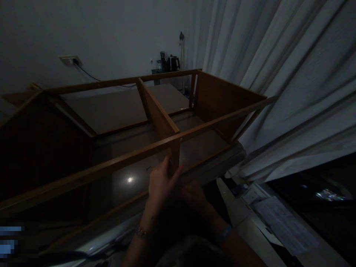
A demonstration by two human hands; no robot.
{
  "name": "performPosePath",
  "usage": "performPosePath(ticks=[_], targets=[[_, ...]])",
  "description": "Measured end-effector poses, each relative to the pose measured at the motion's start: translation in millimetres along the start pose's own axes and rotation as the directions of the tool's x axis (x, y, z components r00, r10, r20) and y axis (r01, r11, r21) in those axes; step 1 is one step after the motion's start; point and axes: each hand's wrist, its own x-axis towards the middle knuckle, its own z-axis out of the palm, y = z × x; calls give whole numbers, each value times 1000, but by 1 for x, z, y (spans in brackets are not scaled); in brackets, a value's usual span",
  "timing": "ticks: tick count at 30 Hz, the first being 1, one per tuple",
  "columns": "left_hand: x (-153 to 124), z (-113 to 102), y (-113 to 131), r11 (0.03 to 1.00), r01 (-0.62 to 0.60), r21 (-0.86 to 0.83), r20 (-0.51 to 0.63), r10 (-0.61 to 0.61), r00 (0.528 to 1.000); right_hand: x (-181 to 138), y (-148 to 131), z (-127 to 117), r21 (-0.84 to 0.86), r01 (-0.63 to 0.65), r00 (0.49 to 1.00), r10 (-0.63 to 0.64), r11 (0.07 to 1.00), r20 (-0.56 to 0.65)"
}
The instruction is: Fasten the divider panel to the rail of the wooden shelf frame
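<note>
A wooden furniture frame (128, 157) with panelled ends lies before me, split by a middle divider (160, 107). My left hand (161, 180) is closed around the front end of that divider, just under the front rail, its thumb pointing up along the right side. Lower and to the right, my right hand (191, 194) is close to the bottom edge of the frame. Its fingers sit in deep shadow, so I cannot make out their pose or whether they hold anything. A small dark screw or nail (148, 168) appears on the shiny bottom panel (119, 185).
White curtains (267, 74) hang along the right. A socket (71, 60) with a plugged-in cord is on the back wall. Behind the frame stand a dark kettle (172, 63) and other items. Papers (286, 222) lie on the floor at the lower right.
</note>
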Motion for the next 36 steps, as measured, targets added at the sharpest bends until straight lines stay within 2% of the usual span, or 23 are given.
performPosePath(ticks=[2,9,12,14,16,18,20,22,24,26,28,30,36], targets=[[0,0,0,1000,4,-3,-1,-4,1000,-6,0,6,9,-30,999,30,1000,18],[0,-1,1,1000,10,-19,9,-10,1000,-5,-9,10,20,-102,994,103,995,-47],[0,0,0,1000,11,3,-9,-10,1000,-2,-15,9,21,-157,980,159,987,-119],[0,0,0,1000,7,9,-14,-7,1000,1,-17,6,17,-144,975,144,989,-167],[0,0,0,1000,8,7,-10,-8,1000,7,-19,0,13,-132,979,132,991,-154],[0,-1,1,1000,7,-7,-4,-8,1000,14,-21,-8,9,-193,977,193,981,-92],[-1,-1,1,1000,4,-29,1,-4,1000,20,-26,-16,26,-331,942,331,943,-44],[-1,-2,2,999,1,-38,5,-1,1000,24,-32,-24,32,-475,874,476,879,-95],[-1,-2,2,1000,8,-30,5,-7,1000,28,-40,-31,22,-569,810,565,822,-154],[0,-2,2,1000,13,-24,5,-13,1000,34,-47,-37,6,-601,793,598,799,-119],[0,-2,2,1000,11,-27,5,-11,1000,39,-52,-42,6,-604,797,604,797,2],[0,-2,2,1000,11,-29,6,-11,1000,44,-57,-45,38,-621,783,618,783,67],[0,-2,1,1000,15,-8,7,-15,1000,41,-64,-39,168,-743,667,737,648,108]])
